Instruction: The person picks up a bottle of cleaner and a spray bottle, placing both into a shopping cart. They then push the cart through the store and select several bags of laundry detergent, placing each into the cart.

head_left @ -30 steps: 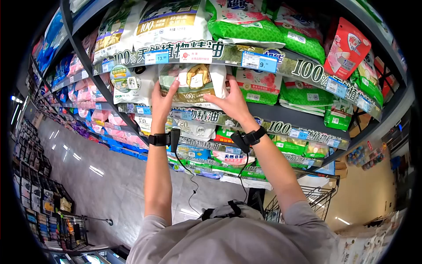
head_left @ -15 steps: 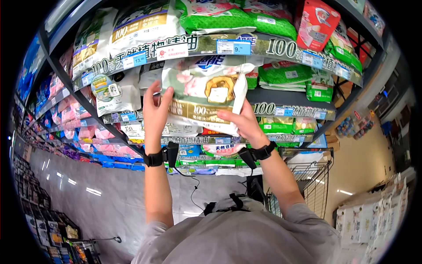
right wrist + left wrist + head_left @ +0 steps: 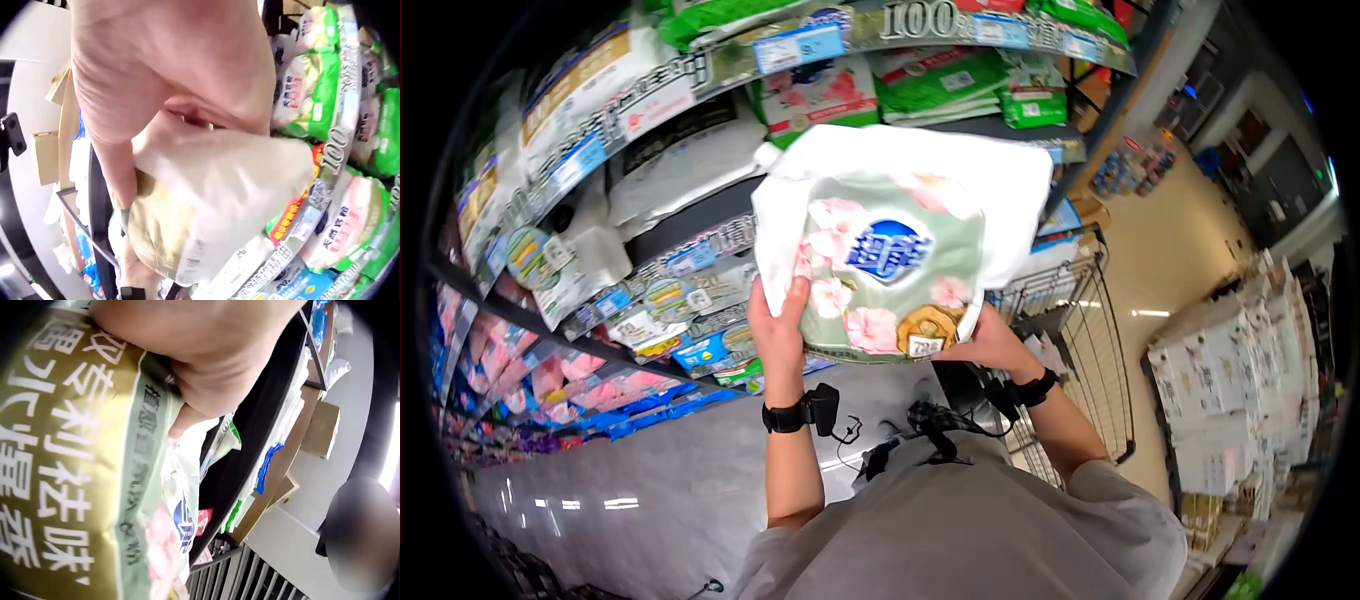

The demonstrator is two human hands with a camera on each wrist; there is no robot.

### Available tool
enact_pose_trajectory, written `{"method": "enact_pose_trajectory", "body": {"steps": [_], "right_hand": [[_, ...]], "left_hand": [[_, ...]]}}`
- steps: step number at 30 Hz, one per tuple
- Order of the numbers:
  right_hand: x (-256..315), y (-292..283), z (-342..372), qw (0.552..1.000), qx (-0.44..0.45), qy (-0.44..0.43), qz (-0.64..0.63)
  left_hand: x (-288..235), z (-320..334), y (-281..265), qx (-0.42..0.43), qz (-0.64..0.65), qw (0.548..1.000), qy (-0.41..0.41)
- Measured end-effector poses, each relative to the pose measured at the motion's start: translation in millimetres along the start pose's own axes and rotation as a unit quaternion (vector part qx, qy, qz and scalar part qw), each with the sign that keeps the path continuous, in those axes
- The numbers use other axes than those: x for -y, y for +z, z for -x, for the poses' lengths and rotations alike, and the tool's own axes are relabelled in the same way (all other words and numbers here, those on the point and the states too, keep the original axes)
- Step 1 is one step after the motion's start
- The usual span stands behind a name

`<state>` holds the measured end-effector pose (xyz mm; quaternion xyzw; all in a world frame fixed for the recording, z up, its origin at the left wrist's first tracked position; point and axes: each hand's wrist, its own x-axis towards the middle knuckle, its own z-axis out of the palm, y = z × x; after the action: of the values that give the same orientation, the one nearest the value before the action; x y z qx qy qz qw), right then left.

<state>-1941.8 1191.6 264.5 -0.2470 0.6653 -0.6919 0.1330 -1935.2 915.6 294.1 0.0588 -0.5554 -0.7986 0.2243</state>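
A large white and sage-green bag of laundry powder (image 3: 960,230), printed with pink flowers and a blue logo, is held out in front of my body, away from the shelf. My left hand (image 3: 780,325) grips its lower left side, thumb on the front. At the lower right corner my right hand (image 3: 997,348) grips it too, with the thumb lying along the front edge. The left wrist view shows the bag's gold panel (image 3: 75,462) beside the left hand (image 3: 212,350). In the right wrist view, the right hand (image 3: 175,69) curls over the bag's pale side (image 3: 231,187).
Shelves with price rails (image 3: 800,45) hold several green and white bags (image 3: 940,80) ahead and to the left. A wire shopping cart (image 3: 1090,350) stands close on my right, with stacked white cartons (image 3: 1230,370) beyond it. Grey floor (image 3: 640,480) lies below left.
The laundry powder bag has come off the middle shelf toward my body, its top tilting up to face me. Both hands moved with it, and the view has turned right.
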Motion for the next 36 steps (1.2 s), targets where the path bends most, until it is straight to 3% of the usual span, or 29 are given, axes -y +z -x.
{"method": "enact_pose_trajectory", "body": {"steps": [1,2,3,4,5,7,9,10,11,13,15,16,17,18,19,21,22,23,25,27,29,30,31,34,36], "right_hand": [[-4,-7,11,1.000,-0.012,0.006,0.004],[-6,-14,23,0.998,-0.033,0.023,-0.052],[-8,-21,34,0.992,-0.054,0.038,-0.108],[-15,-28,52,0.968,-0.143,-0.001,-0.206],[-30,-53,57,0.958,-0.191,0.013,-0.212],[-2,-62,63,0.874,-0.450,-0.013,-0.182],[9,-84,73,0.840,-0.535,-0.087,0.015],[17,-99,84,0.847,-0.495,-0.059,0.184],[22,-108,90,0.840,-0.508,-0.059,0.183],[53,-109,97,0.873,-0.298,-0.003,0.387],[51,-127,97,0.886,-0.299,-0.002,0.353],[58,-143,100,0.931,-0.128,0.151,0.308],[61,-152,108,0.924,0.051,0.293,0.239],[46,-158,121,0.949,0.041,0.200,0.240],[50,-161,129,0.950,0.029,0.201,0.236],[62,-166,145,0.956,-0.035,0.219,0.193],[61,-174,155,0.951,-0.058,0.214,0.216],[60,-178,163,0.951,-0.069,0.214,0.210],[55,-181,174,0.954,-0.153,0.170,0.195],[41,-191,182,0.945,-0.183,0.129,0.237],[21,-206,189,0.943,-0.268,0.087,0.178],[20,-214,191,0.935,-0.319,0.097,0.123],[18,-227,196,0.921,-0.352,0.126,0.109],[-8,-269,214,0.898,-0.423,0.104,0.058],[-17,-294,232,0.868,-0.440,0.205,0.107]], "left_hand": [[3,6,5,0.024,-0.022,0.999,0.014],[4,15,12,0.066,-0.138,0.985,0.073],[7,22,22,0.081,-0.163,0.979,0.093],[14,25,28,0.116,-0.195,0.968,0.105],[21,27,34,0.153,-0.227,0.955,0.116],[31,33,48,0.166,-0.230,0.954,0.101],[50,37,58,0.203,-0.313,0.914,0.157],[53,41,65,0.214,-0.344,0.890,0.209],[55,41,75,0.228,-0.341,0.887,0.211],[59,45,92,0.344,-0.362,0.817,0.287],[64,47,112,0.413,-0.354,0.796,0.266],[73,48,120,0.445,-0.350,0.788,0.242],[83,49,128,0.477,-0.347,0.778,0.216],[98,50,136,0.501,-0.313,0.780,0.207],[113,53,145,0.512,-0.311,0.773,0.207],[141,57,162,0.538,-0.249,0.802,0.066],[153,59,173,0.549,-0.244,0.799,0.039],[166,63,185,0.559,-0.245,0.791,0.039],[194,72,208,0.529,-0.224,0.819,0.002],[216,77,232,0.541,-0.273,0.795,0.011],[225,93,262,0.477,-0.263,0.837,0.058],[230,100,272,0.517,-0.256,0.817,-0.001],[229,109,282,0.539,-0.276,0.796,-0.008],[246,141,306,0.629,-0.195,0.735,-0.162],[247,159,330,0.682,-0.279,0.668,-0.105]]}}
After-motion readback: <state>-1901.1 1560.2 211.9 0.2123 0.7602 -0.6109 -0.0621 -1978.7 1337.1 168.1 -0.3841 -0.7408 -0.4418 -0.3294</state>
